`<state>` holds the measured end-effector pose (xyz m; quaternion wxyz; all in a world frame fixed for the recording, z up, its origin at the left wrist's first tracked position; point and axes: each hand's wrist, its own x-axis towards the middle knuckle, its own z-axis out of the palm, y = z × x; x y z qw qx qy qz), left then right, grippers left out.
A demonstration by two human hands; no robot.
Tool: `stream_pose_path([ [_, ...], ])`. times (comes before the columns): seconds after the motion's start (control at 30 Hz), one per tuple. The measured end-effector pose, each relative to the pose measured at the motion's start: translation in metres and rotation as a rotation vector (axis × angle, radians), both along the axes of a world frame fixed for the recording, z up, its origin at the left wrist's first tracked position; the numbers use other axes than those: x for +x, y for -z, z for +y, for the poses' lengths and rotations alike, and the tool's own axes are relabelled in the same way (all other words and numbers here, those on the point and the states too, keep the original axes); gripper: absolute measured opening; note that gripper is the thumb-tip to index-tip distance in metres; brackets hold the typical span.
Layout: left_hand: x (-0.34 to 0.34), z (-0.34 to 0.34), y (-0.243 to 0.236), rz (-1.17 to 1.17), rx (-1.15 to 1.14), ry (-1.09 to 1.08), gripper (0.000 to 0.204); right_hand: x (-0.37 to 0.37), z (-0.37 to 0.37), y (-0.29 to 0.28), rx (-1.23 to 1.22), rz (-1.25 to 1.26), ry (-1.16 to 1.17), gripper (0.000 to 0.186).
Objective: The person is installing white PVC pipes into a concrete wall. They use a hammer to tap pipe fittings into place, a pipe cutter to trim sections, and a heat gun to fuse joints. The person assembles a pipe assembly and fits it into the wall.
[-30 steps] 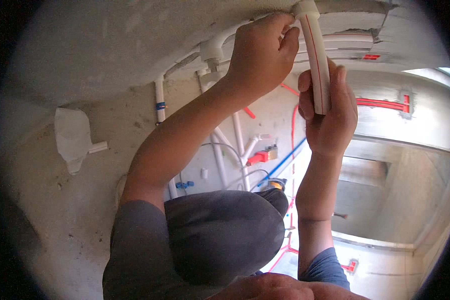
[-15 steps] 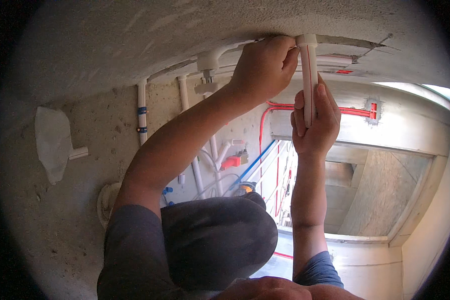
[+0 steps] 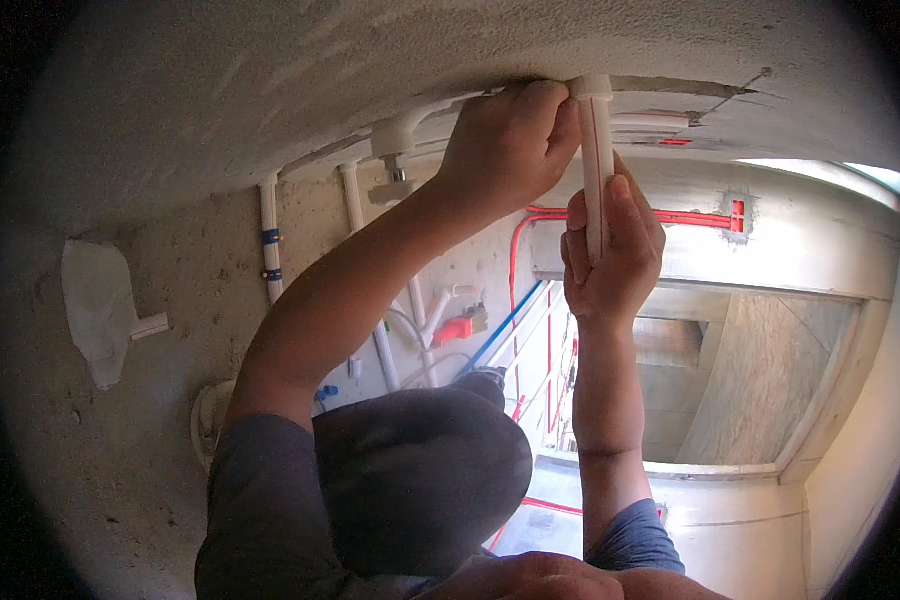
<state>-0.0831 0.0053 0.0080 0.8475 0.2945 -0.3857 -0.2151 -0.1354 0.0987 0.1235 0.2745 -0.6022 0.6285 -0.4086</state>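
Note:
A white plastic pipe (image 3: 595, 150) with a red stripe points down toward me from a white fitting (image 3: 592, 88) at the wall. My right hand (image 3: 625, 245) is closed around the lower part of this pipe, thumb along its side. Just left of the fitting, my left hand (image 3: 510, 140) presses up to the wall with its fingers curled in. What those fingers grip is hidden behind the hand. Further left along the wall, another white fitting (image 3: 394, 140) carries a shiny metal piece.
A groove (image 3: 675, 87) runs along the wall. White pipes with blue clips (image 3: 271, 237) stand at left, near a white sheet-like piece (image 3: 98, 310). Beyond are a red tool (image 3: 455, 330), red conduits (image 3: 660, 216) and a framed opening (image 3: 730, 380). My dark-clothed knee (image 3: 430, 470) is below.
The whole view has shifted slightly, so wall, pipe and hands all appear a little further left. Both hands keep their places on the pipework.

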Motion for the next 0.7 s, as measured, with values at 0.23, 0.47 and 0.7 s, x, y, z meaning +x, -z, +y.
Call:
stream_pose_path([
  [0.23, 0.01, 0.004, 0.002, -0.096, 0.041, 0.016, 0.011, 0.001, -0.001, 0.003, 0.02, -0.038, 0.025, 0.057],
  [0.47, 0.031, 0.002, 0.02, -0.166, 0.018, 0.017, 0.02, 0.007, -0.002, 0.003, 0.04, -0.495, -0.027, 0.066],
  [0.7, 0.047, -0.001, 0.0, -0.431, -0.073, -0.102, 0.022, -0.028, 0.001, 0.038, -0.216, -0.345, -0.216, 0.071],
])
